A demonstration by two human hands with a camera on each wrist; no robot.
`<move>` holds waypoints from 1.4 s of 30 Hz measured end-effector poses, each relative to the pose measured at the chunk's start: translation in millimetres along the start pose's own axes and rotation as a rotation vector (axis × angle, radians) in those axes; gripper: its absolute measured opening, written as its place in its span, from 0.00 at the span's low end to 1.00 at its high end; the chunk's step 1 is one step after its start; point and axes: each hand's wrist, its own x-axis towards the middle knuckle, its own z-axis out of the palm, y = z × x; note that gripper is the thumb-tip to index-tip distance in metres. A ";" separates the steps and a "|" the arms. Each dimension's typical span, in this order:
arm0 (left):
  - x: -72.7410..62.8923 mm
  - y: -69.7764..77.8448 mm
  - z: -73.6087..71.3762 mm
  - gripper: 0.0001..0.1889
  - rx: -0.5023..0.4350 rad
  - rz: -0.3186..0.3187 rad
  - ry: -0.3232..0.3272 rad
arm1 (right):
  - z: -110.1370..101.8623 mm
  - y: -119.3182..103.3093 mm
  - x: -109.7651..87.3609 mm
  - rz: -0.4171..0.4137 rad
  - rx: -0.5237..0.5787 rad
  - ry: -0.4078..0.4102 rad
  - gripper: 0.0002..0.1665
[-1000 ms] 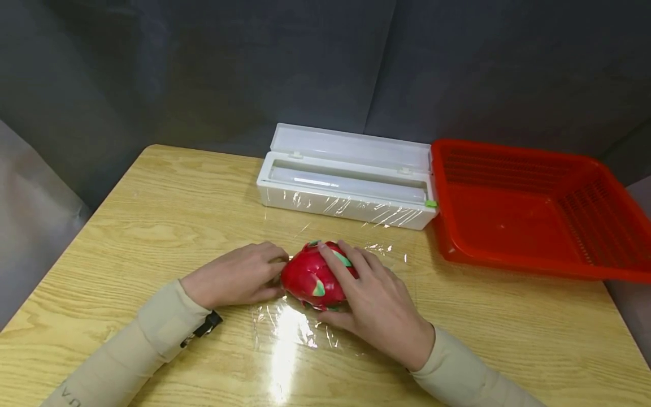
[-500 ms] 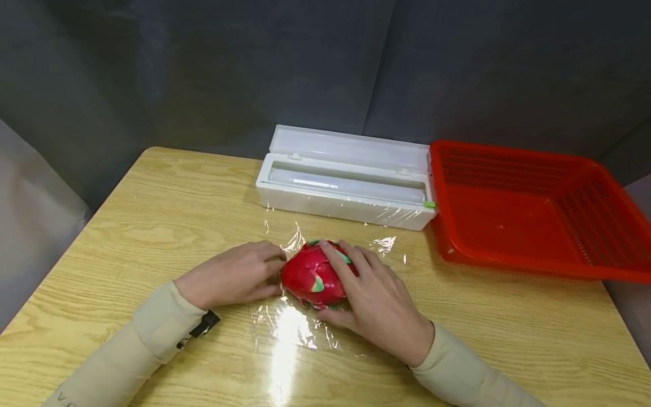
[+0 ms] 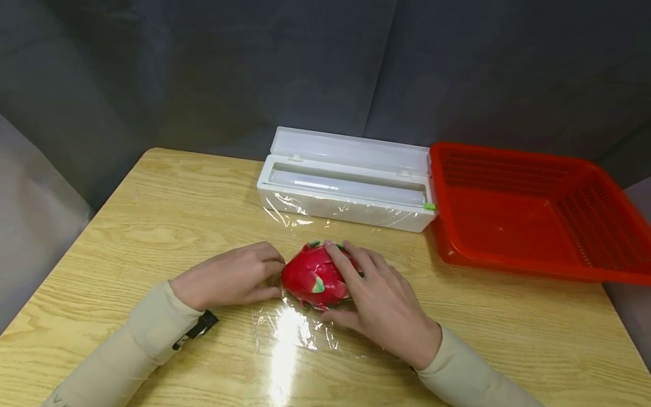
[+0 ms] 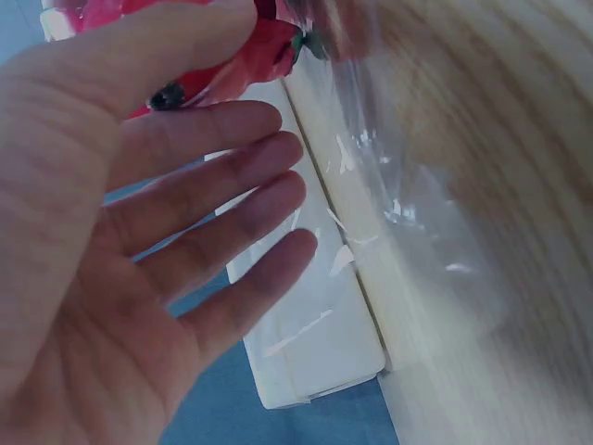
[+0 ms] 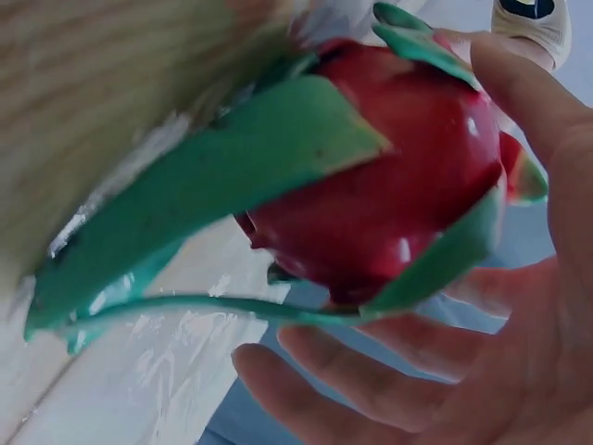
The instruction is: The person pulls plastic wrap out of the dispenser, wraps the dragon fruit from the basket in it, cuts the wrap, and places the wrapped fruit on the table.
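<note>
A red dragon fruit [image 3: 312, 277] with green-tipped scales lies on clear plastic wrap [image 3: 305, 333] spread over the table. The right hand [image 3: 383, 299] holds its right end, fingers over the far side and thumb at the near side. In the right wrist view, long green leaves stick out from the fruit [image 5: 398, 176]. At the left end, the left hand [image 3: 236, 274] rests close by with relaxed fingers. From the left wrist, its fingers look spread, with the thumb [image 4: 176, 46] over the fruit; contact is hard to tell.
Behind the fruit stands a white wrap dispenser [image 3: 346, 209], lid up, with a roll [image 3: 348, 186] inside. Film hangs over its front. A red plastic basket [image 3: 508, 226] sits to its right. The wooden table [image 3: 127, 237] backs onto a dark curtain [image 3: 229, 73].
The right hand has shifted slightly right along the dragon fruit, and the left hand slightly left. Glints on the wrap near the dispenser have changed. The fruit stays in place.
</note>
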 end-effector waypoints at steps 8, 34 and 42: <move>-3.3 0.3 -1.9 0.14 0.017 -0.009 -0.003 | -12.4 5.7 -2.1 0.020 0.010 0.005 0.66; -9.4 5.0 -14.0 0.07 -0.050 0.014 -0.047 | -50.6 23.6 -7.3 0.034 -0.028 0.041 0.25; -7.2 13.2 -18.7 0.08 -0.125 0.007 -0.114 | -56.2 25.9 -9.8 0.014 -0.011 0.038 0.15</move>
